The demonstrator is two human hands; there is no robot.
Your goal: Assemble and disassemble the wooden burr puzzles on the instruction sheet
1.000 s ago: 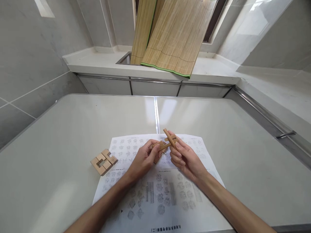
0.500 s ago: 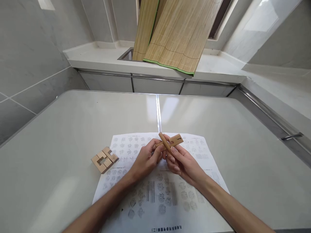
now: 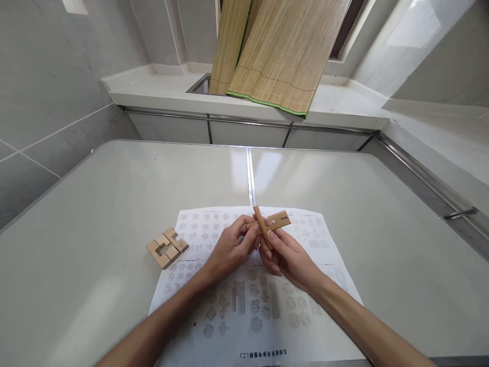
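Two wooden pieces cross each other over the upper middle of the printed sheet [image 3: 214, 300]. My left hand [image 3: 237, 243] pinches the left end of the flat notched piece [image 3: 281, 219], which bears a dark mark near its right end. Fingers of my right hand [image 3: 284, 250] close around the lower end of the narrow wooden stick [image 3: 261, 221], which lies across the flat piece. Where the two pieces meet is partly covered by fingertips. Left of my hands, a group of light wooden blocks [image 3: 162, 255] with a square gap in it rests at the sheet's left edge.
The sheet, covered in small diagrams, lies on a large pale table [image 3: 114, 204] with a metal seam down its middle. Behind it are a white ledge [image 3: 160, 97] and a hanging bamboo mat [image 3: 278, 56] with a green edge. Grey tiled walls stand on both sides.
The narrow stick has turned a little more upright across the flat piece. My right fingers have shifted slightly around its lower end. The whole view has moved slightly.
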